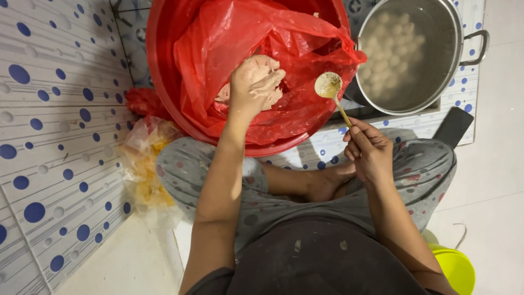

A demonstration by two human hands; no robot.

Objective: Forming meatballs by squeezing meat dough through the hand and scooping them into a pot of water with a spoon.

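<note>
Your left hand (254, 82) is closed around a lump of pinkish paste (270, 97), squeezing it inside the red plastic bag (284, 43) that lines the red basin (164, 82) under that hand. Your right hand (370, 150) pinches the thin handle of a small spoon (328, 85), its smeared bowl raised between your two hands. Just beyond the right hand sits a steel pot (447, 65) of water with pale balls (390, 52) in it.
</note>
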